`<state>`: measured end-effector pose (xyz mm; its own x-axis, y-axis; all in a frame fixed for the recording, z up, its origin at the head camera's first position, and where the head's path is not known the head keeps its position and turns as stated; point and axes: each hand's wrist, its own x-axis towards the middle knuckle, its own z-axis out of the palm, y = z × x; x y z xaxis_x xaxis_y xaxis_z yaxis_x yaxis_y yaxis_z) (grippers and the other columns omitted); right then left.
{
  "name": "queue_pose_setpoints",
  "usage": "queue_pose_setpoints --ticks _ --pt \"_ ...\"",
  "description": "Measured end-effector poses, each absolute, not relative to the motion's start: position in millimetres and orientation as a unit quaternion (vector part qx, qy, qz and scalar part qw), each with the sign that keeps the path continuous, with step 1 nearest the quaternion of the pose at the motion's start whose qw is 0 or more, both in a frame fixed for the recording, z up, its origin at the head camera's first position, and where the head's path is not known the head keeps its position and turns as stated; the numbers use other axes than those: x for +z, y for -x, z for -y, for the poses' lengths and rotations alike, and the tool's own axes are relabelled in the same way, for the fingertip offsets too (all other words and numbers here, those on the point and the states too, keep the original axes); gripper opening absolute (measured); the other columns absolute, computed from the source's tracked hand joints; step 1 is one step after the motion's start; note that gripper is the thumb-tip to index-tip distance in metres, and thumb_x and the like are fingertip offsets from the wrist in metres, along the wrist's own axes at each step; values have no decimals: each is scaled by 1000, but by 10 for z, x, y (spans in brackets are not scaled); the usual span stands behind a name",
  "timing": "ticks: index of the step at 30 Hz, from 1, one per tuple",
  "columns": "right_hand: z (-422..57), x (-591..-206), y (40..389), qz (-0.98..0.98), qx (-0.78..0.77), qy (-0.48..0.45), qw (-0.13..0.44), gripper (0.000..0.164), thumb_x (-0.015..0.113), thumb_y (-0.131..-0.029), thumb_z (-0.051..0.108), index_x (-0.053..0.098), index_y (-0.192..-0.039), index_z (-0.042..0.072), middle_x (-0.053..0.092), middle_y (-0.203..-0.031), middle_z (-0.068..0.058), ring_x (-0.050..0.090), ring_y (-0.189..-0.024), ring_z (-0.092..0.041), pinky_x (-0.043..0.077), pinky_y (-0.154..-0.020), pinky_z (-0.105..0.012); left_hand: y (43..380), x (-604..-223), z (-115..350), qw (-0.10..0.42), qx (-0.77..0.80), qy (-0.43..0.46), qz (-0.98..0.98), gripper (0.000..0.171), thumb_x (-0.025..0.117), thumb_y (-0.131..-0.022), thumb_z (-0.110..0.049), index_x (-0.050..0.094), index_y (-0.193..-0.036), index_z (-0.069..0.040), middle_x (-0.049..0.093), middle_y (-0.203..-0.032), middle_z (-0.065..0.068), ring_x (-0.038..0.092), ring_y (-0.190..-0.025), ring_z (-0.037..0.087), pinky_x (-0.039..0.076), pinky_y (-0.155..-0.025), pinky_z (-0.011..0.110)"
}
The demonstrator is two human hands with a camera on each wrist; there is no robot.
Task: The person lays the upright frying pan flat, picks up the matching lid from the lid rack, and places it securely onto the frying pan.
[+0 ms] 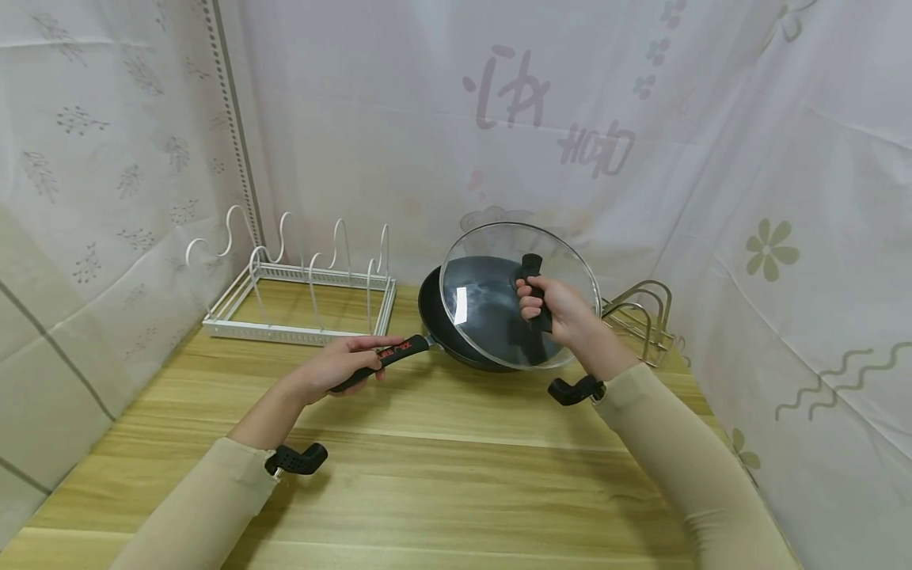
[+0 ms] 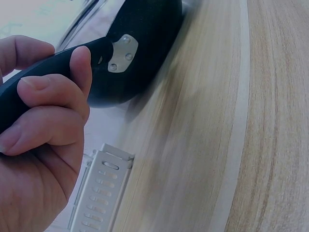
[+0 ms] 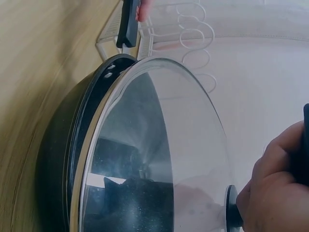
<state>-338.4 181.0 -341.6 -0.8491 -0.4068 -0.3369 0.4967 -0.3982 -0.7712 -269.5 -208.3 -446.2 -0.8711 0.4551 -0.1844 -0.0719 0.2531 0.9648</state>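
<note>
A dark frying pan stands toward the back of the table, its black handle pointing to the front left. My left hand grips that handle, with the fingers curled round it in the left wrist view. Over the pan a clear glass lid with a metal rim is held tilted, and a gap shows between rim and pan in the right wrist view. My right hand holds the lid by its black knob handle. The lid's lower edge lies near the pan's right side.
A white wire rack with curved dividers stands at the back left. Behind the lid on the right is a brass-coloured wire rack. Patterned curtains enclose the wooden table at the back and sides.
</note>
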Motion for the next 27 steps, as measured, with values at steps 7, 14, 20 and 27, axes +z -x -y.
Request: queue_pose_setpoints --ticks 7,14,20,27 --pt "-1779 -3445 3456 -462 -841 -43 277 18 25 -120 22 39 -122 10 43 -89 1 36 -54 -8 37 -49 -20 2692 -4453 2078 221 600 -127 -759 57 55 -105 -14 55 -163 -17 73 -101 14 42 -50 10 35 -46 23" --pt "-1786 -3480 3516 -425 -860 -35 279 17 27 -120 20 36 -128 9 44 -92 -1 39 -60 -9 40 -54 -19 2701 -4461 2079 221 602 -132 -756 57 54 -106 -14 54 -163 -16 73 -100 15 43 -50 10 35 -46 22" --pt "-1803 -3524 3544 -416 -869 -33 266 21 31 -120 22 36 -135 8 46 -91 -1 42 -60 -8 41 -53 -17 2699 -4468 2080 221 603 -132 -755 57 54 -107 -13 54 -164 -16 72 -101 16 43 -50 9 35 -46 22" --pt "-1762 -3585 3597 -431 -861 -34 267 21 30 -120 21 37 -135 8 45 -92 -1 39 -58 -8 39 -51 -18 2685 -4470 2085 219 604 -127 -756 57 55 -106 -12 55 -163 -16 73 -100 15 43 -50 9 35 -46 22"
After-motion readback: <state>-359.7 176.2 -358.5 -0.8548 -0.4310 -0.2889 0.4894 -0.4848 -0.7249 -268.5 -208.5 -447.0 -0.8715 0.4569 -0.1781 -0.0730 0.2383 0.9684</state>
